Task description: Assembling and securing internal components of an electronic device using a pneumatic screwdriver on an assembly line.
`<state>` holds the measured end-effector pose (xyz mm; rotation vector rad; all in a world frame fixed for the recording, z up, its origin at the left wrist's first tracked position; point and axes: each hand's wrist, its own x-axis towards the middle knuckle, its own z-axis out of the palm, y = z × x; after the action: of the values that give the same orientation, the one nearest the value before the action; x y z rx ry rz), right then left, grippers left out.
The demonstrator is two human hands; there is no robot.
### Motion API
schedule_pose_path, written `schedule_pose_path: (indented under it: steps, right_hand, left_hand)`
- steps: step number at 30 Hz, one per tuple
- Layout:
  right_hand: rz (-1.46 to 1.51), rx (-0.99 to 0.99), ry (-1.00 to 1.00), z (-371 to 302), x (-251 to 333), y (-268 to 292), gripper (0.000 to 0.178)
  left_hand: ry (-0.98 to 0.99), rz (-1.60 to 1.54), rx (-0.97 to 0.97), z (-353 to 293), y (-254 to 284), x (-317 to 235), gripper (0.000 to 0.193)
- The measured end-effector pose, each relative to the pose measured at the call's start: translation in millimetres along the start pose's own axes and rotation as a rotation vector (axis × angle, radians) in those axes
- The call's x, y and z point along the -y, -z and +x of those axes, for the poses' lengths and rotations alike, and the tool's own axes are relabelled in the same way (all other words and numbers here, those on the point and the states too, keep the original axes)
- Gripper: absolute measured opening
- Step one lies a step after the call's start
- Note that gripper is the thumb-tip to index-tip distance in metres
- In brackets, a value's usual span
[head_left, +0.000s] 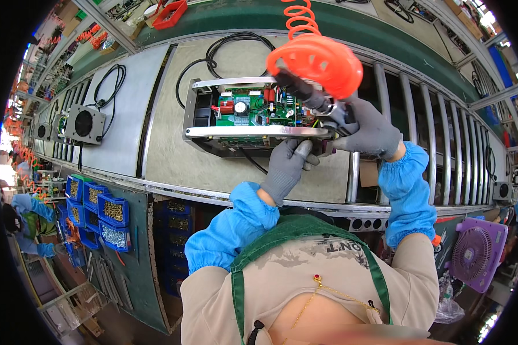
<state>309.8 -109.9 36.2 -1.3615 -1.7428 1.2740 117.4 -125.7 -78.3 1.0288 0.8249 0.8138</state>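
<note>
An open metal chassis [242, 131] with a green circuit board [262, 109] inside lies on the work surface in front of me. A black fan sits in its left end. My right hand [371, 131], in a grey glove, is wrapped round a dark power screwdriver [322, 104] over the chassis's right end. The orange coiled hose [322, 60] hangs above it and covers part of the tool. My left hand [286, 167], also gloved, has its fingers curled in and its thumb pressed against them at the chassis's near edge. What those fingertips hold is hidden.
A black cable [212, 57] loops behind the chassis. Metal rollers [429, 129] run off to the right. Further left stands another fan-fronted unit [85, 124]. Blue bins [114, 211] of screws hang at the near left, and a purple fan [477, 253] stands at the near right.
</note>
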Motion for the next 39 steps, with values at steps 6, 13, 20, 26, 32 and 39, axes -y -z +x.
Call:
schedule_pose_path:
  steps: [6, 13, 20, 26, 32, 39]
  right_hand:
    - [-0.479, 0.173, 0.035, 18, 7, 8, 0.056]
    - [-0.147, 0.032, -0.077, -2, 8, -3, 0.051]
    - [0.143, -0.081, -0.205, -16, 10, -24, 0.06]
    - [0.188, -0.374, -0.202, -44, 33, -35, 0.049]
    - [0.332, -0.801, 0.269, -100, 46, -21, 0.052]
    - [0.313, -0.675, 0.882, -86, 83, -17, 0.058]
  left_hand:
    - [-0.012, 0.029, -0.011, -2, 0, -5, 0.033]
    - [-0.438, 1.069, 0.001, -23, 25, -57, 0.025]
    - [-0.62, 1.202, 0.149, 26, 13, -95, 0.016]
    - [-0.652, 1.073, 0.389, 56, 16, -89, 0.019]
    - [-0.828, 1.177, 0.647, 78, 15, -102, 0.016]
    - [-1.096, 1.268, 0.757, 93, 15, -102, 0.017]
